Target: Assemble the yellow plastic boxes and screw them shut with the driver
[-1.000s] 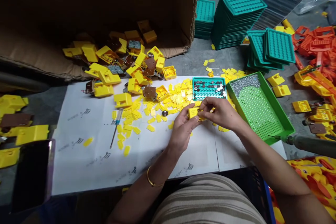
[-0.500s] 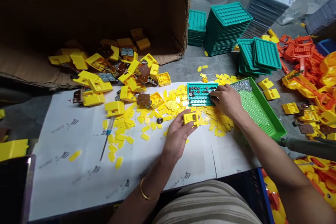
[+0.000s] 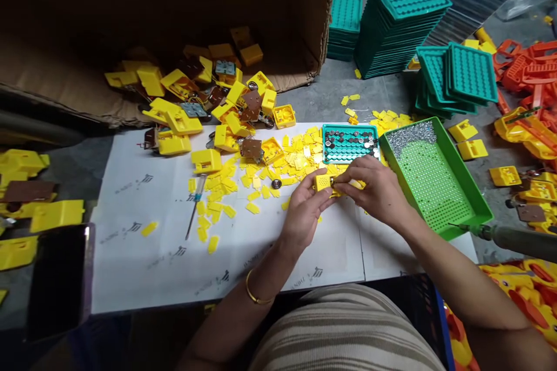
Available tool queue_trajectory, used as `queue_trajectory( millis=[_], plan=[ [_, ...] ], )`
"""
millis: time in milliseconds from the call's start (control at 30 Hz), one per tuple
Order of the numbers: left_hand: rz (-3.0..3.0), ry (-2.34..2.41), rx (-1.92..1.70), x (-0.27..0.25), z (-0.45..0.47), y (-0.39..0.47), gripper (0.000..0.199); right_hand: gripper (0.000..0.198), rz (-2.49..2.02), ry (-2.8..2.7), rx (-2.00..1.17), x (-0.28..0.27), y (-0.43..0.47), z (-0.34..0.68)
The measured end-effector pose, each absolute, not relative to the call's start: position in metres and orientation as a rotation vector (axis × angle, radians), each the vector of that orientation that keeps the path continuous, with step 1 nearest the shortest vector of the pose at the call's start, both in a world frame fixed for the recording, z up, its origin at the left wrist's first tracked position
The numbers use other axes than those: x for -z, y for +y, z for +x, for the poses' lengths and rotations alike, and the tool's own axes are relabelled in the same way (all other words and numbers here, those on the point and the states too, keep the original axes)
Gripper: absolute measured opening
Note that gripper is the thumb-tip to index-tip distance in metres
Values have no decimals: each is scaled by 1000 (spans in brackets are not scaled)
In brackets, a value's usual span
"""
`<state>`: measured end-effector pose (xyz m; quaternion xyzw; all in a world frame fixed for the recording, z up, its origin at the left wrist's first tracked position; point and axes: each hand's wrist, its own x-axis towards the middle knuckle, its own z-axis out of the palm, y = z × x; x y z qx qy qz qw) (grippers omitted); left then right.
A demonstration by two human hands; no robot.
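A small yellow plastic box with a grid of holes (image 3: 322,182) sits in your left hand (image 3: 303,206), thumb and fingers closed around it, above the white printed board (image 3: 278,269). Your right hand (image 3: 376,191) meets it from the right, fingertips drawn together at the box's right end; whether they pinch a small part or the box itself cannot be told.

The board's near edge runs just in front of your striped shirt (image 3: 343,330). Your widest open room lies left of your left forearm, between that edge and a slim screwdriver with a clear and blue handle (image 3: 199,191). The far side is tighter: scattered flat yellow plastic pieces (image 3: 300,159) spread beyond your left hand, and a shallow teal tray of round dark and silver discs (image 3: 342,156) stands just past your right fingers. To the right, the raised wall of a bright green perforated tray (image 3: 439,191), silvery metal bits heaped in its far end, stands near your right wrist.

The box turns its holed face up toward you, the holed end to the left. Your fingers cover its right end, so its long axis is unclear.
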<state>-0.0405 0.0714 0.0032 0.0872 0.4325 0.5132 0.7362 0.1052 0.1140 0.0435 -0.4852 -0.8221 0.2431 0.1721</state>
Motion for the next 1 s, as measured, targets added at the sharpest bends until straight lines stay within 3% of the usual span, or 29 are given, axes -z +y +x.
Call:
queue_trajectory(
  millis=[100,200,333,467,567,1000],
  plan=[
    [233,996,-1129,-2,-38,70,43,10,-1452,-2468,-545,-47,113,102],
    [337,1058,-1148,0,-35,68,41,8,-1508,-2504,-613,-49,116,102],
    [477,1052,-1148,-1,-37,66,39,10,-1496,-2198,-1132,-44,125,112],
    [582,992,-1089,-6,-41,64,36,32,-1366,-1781,-1725,-35,134,122],
    [608,960,-1050,-7,-41,63,33,32,-1292,-1714,-1912,-30,137,125],
    [106,900,-1141,-6,-32,64,30,39,-1284,-1978,-1210,-22,95,114]
  ],
)
